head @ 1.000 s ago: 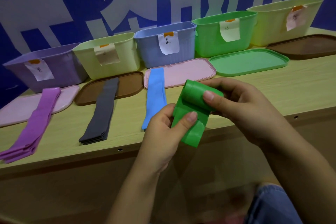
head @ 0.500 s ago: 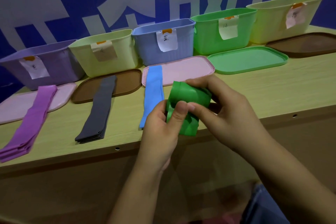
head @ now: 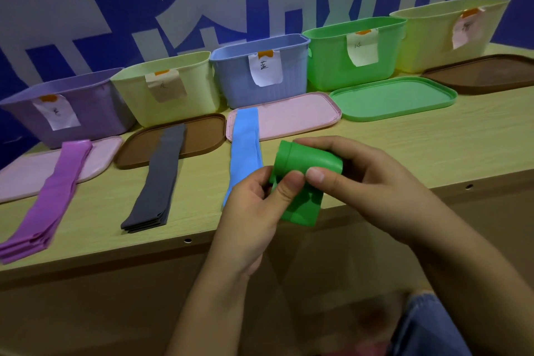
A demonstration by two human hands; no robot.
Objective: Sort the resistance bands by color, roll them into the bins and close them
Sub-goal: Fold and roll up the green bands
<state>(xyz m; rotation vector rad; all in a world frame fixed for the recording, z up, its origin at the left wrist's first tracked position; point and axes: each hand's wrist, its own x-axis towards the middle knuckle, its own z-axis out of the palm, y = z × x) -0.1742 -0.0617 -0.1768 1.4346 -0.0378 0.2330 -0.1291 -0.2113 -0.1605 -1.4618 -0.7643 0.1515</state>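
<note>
A green resistance band (head: 306,162), mostly rolled, is held over the table's front edge with a short tail hanging below. My right hand (head: 372,185) wraps round the roll from the right. My left hand (head: 257,211) pinches the loose end with its thumb on the roll. On the table lie flat a blue band (head: 244,150), a grey band (head: 157,179) and a purple band (head: 49,199). Behind them stand open bins: purple (head: 95,107), pale yellow (head: 190,87), blue (head: 291,72), green (head: 332,63) and a second pale yellow bin (head: 427,35).
Lids lie in front of the bins: a pink lid (head: 17,173) at left, a brown lid (head: 202,136), a pink lid (head: 297,115), a green lid (head: 396,98) and a brown lid (head: 485,72) at far right. The wooden table (head: 419,150) ends at a front edge under my hands.
The green band's hanging tail has grown shorter as both hands rolled it up. My left thumb has moved up onto the roll.
</note>
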